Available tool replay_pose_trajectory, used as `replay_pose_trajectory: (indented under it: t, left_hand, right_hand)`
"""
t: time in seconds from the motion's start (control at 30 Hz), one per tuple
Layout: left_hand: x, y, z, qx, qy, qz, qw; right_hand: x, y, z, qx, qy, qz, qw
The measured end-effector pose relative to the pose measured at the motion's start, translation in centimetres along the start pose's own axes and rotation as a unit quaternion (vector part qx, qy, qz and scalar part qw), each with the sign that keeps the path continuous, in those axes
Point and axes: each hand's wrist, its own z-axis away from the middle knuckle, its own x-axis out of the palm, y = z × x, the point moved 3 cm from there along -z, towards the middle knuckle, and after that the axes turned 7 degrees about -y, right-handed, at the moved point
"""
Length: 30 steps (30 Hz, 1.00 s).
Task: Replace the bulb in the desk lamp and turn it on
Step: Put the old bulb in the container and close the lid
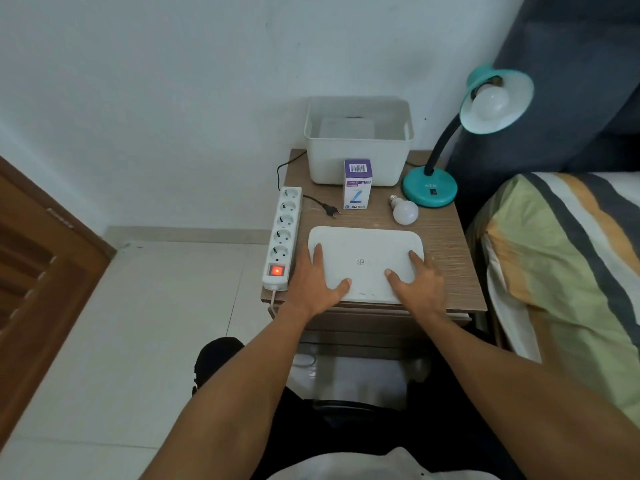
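While hands [367, 278] press lid [365, 251], lamp [450, 147] unplugged

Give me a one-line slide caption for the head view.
Both hands, left and right, rest on a white lid; spare bulb lies by the teal lamp.

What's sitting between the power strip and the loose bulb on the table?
In the head view, the lamp's unplugged plug and the upright bulb box lie between the power strip and the loose bulb.
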Motion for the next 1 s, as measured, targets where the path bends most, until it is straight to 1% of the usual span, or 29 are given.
replay_pose_trajectory:
  t: [0.1, 0.37, 0.47, 0.57, 0.67, 0.8, 0.9, 1.0]
  left_hand:
    - [0.4, 0.2, -0.1, 0.000, 0.006, -0.034, 0.999]
    - [1.2, 0.7, -0.3, -0.001, 0.035, -0.064, 0.997]
    - [0.3, 1.6, -1.0, 0.021, 0.055, -0.070, 0.996]
    - [-1.6, 3.1, -3.1, 0.052, 0.116, -0.057, 0.990]
    - [-4.4, 4.3, -6.2, 0.066, 0.164, -0.023, 0.984]
    - [-9.1, 5.0, -11.3, 0.084, 0.225, 0.005, 0.971]
    - [-12.5, 5.0, -15.3, 0.093, 0.245, 0.013, 0.965]
    - [-15.2, 5.1, -18.9, 0.078, 0.236, 0.018, 0.969]
  right_hand:
    - [0.4, -0.1, -0.1, -0.008, 0.001, 0.023, 1.000]
    - [-0.3, -0.2, -0.6, -0.018, 0.001, 0.069, 0.997]
    - [-1.7, -1.1, -2.0, -0.052, 0.032, 0.080, 0.995]
    - [-3.6, -3.0, -4.2, -0.072, 0.063, 0.050, 0.994]
    - [-5.3, -5.1, -6.9, -0.078, 0.081, 0.044, 0.993]
    - [-6.1, -6.9, -11.3, -0.079, 0.066, 0.045, 0.994]
    - [-6.0, -7.6, -14.3, -0.065, 0.040, 0.033, 0.997]
    - [-5.2, -8.1, -16.4, -0.060, 0.015, 0.037, 0.997]
